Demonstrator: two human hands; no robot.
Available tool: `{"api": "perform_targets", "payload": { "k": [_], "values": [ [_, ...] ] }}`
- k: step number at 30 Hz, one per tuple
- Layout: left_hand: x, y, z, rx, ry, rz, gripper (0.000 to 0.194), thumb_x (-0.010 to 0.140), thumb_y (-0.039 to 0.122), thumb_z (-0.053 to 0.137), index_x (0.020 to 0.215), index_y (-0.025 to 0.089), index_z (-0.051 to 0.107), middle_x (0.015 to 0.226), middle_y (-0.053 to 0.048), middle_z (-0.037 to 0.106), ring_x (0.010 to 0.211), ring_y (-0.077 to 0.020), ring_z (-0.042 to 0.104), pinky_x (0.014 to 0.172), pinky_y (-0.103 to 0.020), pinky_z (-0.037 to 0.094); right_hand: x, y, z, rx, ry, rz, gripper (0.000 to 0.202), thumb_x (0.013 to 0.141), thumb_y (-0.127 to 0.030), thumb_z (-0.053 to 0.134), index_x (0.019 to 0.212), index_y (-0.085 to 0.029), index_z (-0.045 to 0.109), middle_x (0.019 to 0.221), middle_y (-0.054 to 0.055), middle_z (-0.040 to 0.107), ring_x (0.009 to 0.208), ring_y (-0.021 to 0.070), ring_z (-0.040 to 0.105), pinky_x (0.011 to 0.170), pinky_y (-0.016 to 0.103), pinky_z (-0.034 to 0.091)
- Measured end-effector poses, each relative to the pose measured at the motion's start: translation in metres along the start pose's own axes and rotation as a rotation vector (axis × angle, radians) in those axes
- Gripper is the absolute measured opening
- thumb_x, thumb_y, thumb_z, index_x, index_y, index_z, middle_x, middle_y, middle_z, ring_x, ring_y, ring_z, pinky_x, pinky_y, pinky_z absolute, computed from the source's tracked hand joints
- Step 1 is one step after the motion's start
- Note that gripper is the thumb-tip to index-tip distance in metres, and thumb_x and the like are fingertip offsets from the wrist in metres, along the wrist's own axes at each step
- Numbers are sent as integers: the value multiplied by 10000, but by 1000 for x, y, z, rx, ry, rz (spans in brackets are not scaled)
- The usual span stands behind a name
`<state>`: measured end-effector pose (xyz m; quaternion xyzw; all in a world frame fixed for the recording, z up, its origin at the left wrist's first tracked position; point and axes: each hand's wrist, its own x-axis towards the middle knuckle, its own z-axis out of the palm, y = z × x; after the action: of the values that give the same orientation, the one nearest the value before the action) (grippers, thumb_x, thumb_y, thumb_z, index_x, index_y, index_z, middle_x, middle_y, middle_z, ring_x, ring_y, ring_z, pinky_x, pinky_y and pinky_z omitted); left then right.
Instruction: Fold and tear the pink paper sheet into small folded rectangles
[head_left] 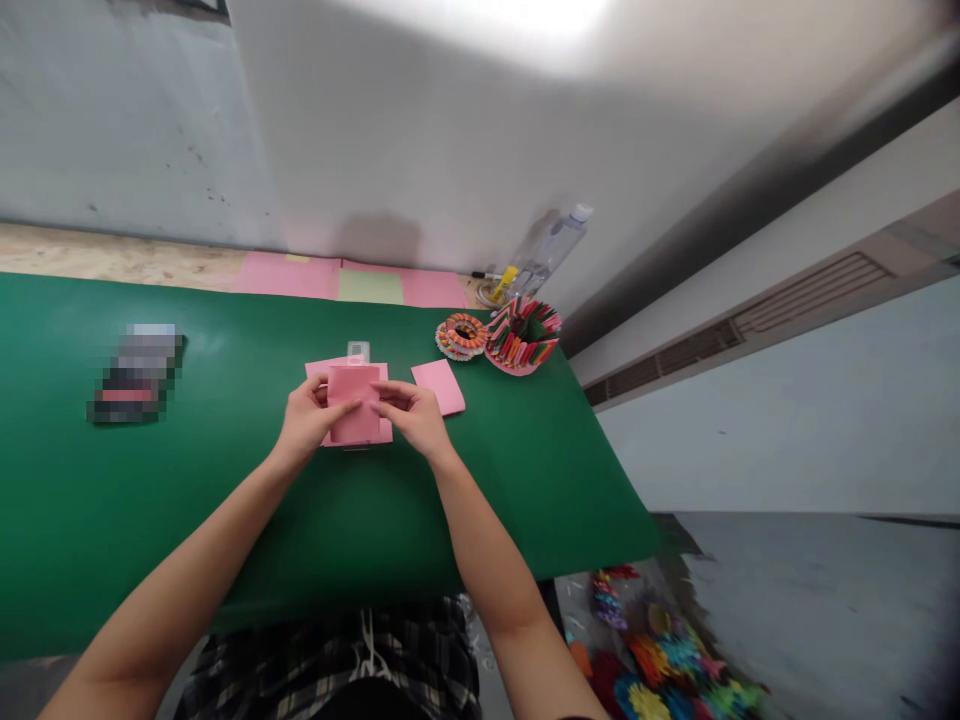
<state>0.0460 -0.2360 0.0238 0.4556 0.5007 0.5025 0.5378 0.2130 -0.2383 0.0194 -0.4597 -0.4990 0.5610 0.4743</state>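
Between my two hands is a folded piece of pink paper [352,420], raised a little in front of me. My left hand [307,415] pinches its left side, thumb across the front and fingers behind. On the right edge, my right hand [416,415] grips the same paper with thumb and fingertips. Beneath it lie more pink sheets [382,434] on the green table. A small clear plastic piece [358,351] shows just behind the paper. Right of my right hand rests another pink paper piece [441,386].
A ring of folded colored paper [461,336] and a round paper holder [523,338] stand at the back right. Behind them leans a clear bottle [559,245]. A blurred-out phone-like object [139,375] lies left on the green table [247,540]. Colorful paper pieces [667,660] are on the floor.
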Motion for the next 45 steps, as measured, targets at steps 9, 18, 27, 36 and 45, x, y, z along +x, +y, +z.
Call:
{"api": "perform_targets", "payload": {
  "k": [9, 18, 27, 36, 45],
  "values": [
    [1, -3, -1, 4, 1, 2, 505, 553, 343, 815, 977, 150, 619, 942, -98, 699, 837, -229, 670, 716, -341, 564, 0, -1, 0, -3, -2, -4, 387, 609, -312, 760, 973, -193, 701, 983, 64, 717, 886, 196, 679, 853, 369, 548],
    [1, -2, 0, -4, 5, -15, 502, 547, 333, 820, 971, 152, 620, 932, -98, 703, 822, -228, 672, 715, -349, 567, 1, -1, 0, -2, 6, -7, 346, 613, -320, 754, 934, -199, 714, 945, 52, 721, 867, 190, 674, 829, 358, 552],
    [0, 2, 0, -42, -43, -62, 504, 533, 325, 836, 959, 142, 640, 911, -101, 712, 810, -232, 680, 753, -379, 565, -1, -4, -3, -52, -1, -36, 271, 657, -330, 726, 894, -198, 723, 883, 51, 727, 824, 188, 669, 779, 352, 548],
    [6, 7, -8, -100, -129, -166, 446, 503, 324, 849, 836, 138, 618, 707, -38, 688, 656, -181, 668, 664, -334, 571, 1, -8, -16, -110, 17, -114, 156, 675, -284, 695, 807, -208, 731, 833, 33, 727, 815, 185, 667, 809, 350, 528],
    [3, 11, -8, -89, -66, -137, 417, 507, 296, 836, 680, 162, 480, 560, 51, 560, 538, -103, 577, 588, -269, 541, 2, -9, -19, -97, 64, -95, 133, 639, -256, 711, 764, -212, 724, 781, 19, 719, 749, 171, 665, 756, 324, 540]
  ]
}}
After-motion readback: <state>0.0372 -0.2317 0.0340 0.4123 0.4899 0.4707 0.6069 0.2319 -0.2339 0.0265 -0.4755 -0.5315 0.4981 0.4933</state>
